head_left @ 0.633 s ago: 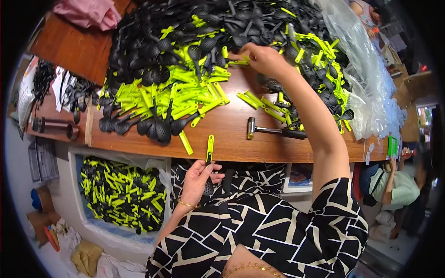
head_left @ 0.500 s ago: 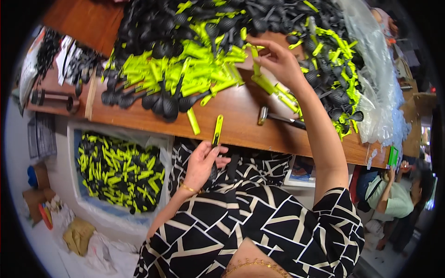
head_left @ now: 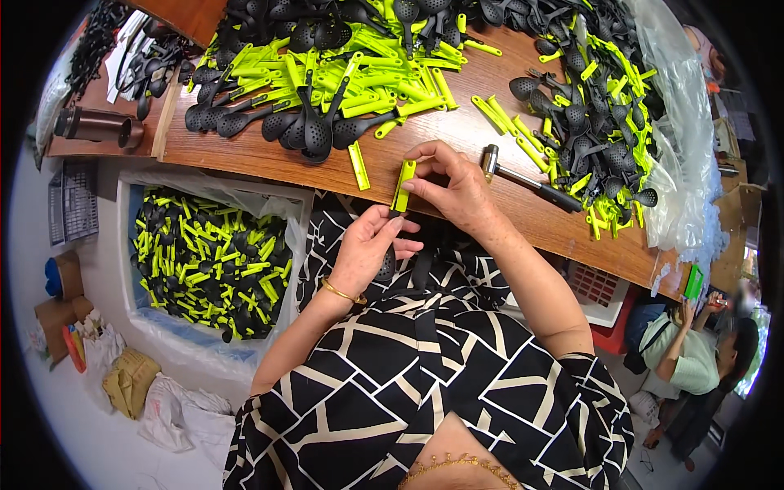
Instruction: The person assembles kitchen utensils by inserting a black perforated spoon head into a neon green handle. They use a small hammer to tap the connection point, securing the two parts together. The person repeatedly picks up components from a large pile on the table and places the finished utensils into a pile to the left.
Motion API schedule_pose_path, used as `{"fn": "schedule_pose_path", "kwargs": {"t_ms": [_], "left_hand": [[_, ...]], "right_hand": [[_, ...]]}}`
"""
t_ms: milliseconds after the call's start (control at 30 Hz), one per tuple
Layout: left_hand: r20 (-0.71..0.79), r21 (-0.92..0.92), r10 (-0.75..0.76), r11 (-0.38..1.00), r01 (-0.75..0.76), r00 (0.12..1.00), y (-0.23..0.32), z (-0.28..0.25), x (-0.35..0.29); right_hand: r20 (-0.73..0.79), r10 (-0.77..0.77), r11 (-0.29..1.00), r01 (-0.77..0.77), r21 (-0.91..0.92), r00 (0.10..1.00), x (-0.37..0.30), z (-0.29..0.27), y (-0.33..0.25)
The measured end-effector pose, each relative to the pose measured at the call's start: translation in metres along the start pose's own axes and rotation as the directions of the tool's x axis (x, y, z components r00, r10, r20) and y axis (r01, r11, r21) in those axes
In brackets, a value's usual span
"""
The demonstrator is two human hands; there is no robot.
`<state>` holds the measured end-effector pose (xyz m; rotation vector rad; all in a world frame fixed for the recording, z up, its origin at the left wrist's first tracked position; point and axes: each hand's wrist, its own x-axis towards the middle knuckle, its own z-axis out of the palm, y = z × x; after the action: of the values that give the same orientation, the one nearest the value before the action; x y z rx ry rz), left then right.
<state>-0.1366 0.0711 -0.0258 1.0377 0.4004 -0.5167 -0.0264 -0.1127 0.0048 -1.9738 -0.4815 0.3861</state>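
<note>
My left hand (head_left: 365,245) is closed on a black slotted spoon (head_left: 387,266) at the table's front edge. Its perforated head hangs below my fingers and its stem points up. Above that, my right hand (head_left: 459,193) pinches a lime-green handle piece (head_left: 404,189) against the upper end of the stem. Whether the two parts are fully joined cannot be seen. Close by on the table lie a loose green handle piece (head_left: 358,167) and a hammer (head_left: 531,184) with a metal head and black grip.
Green handle pieces (head_left: 359,82) and black utensils (head_left: 307,131) are heaped beyond my hands. Another mixed pile (head_left: 600,122) lies right, beside plastic sheeting (head_left: 678,122). A lined bin (head_left: 298,269) of green-handled utensils stands lower left. A brown flask (head_left: 98,126) lies left. Another person (head_left: 694,351) is at far right.
My right hand has come down from the far side of the table with a green handle piece to the spoon in my left hand. The view has shifted slightly.
</note>
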Motion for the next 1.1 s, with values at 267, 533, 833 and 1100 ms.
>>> {"fn": "schedule_pose_path", "kwargs": {"t_ms": [267, 533, 833, 1100], "left_hand": [[0.011, -0.024, 0.004, 1.0, -0.003, 1.0, 0.0, -0.002, 0.0], [-0.015, -0.027, 0.002, 1.0, -0.003, 1.0, -0.002, -0.002, 0.001], [-0.093, 0.044, 0.04, 0.998, -0.036, 0.995, 0.0, 0.004, 0.002], [-0.011, -0.014, -0.061, 0.998, 0.06, 0.998, 0.0, 0.003, 0.005]], "right_hand": [[-0.051, 0.153, 0.969, -0.14, 0.203, 0.987, 0.002, 0.006, 0.005], [-0.131, -0.179, 0.933, 0.126, -0.338, 0.975, 0.002, 0.009, -0.003], [-0.16, -0.325, 0.815, 0.19, -0.548, 0.932, -0.011, -0.015, -0.02], [-0.127, -0.215, 0.483, -0.008, -0.875, 0.968, -0.075, -0.126, 0.025]]}}
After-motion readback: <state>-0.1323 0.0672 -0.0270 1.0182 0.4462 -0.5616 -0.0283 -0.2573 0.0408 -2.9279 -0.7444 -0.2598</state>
